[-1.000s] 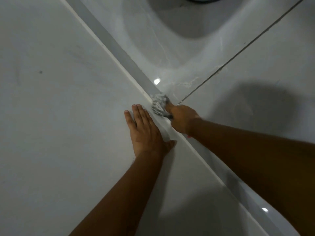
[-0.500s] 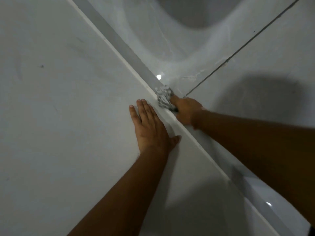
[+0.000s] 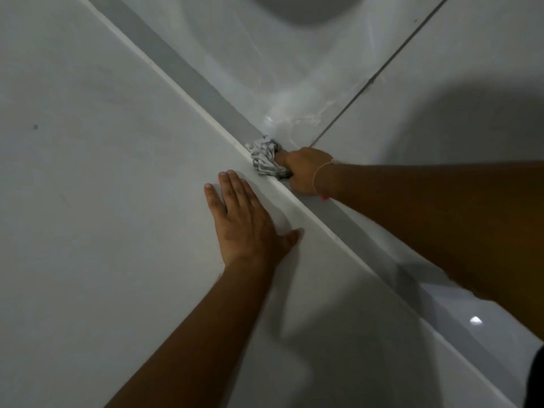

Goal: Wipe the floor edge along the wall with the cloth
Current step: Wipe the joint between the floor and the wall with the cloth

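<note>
A crumpled grey-and-white cloth (image 3: 265,156) is pressed into the floor edge where the grey skirting strip (image 3: 188,75) meets the glossy tiled floor (image 3: 441,92). My right hand (image 3: 306,172) is closed around the cloth from the right, with a thin bracelet at its wrist. My left hand (image 3: 244,222) lies flat against the white wall (image 3: 88,201), fingers spread, just below and left of the cloth. The skirting runs diagonally from upper left to lower right.
A dark grout line (image 3: 379,72) crosses the floor tiles from the cloth toward the upper right. Wet streaks (image 3: 303,119) shine on the tile near the cloth. Large shadows lie on the floor at top centre and right.
My right hand has slid the cloth a little further up along the floor edge, toward the grout line. My left hand stays flat on the wall.
</note>
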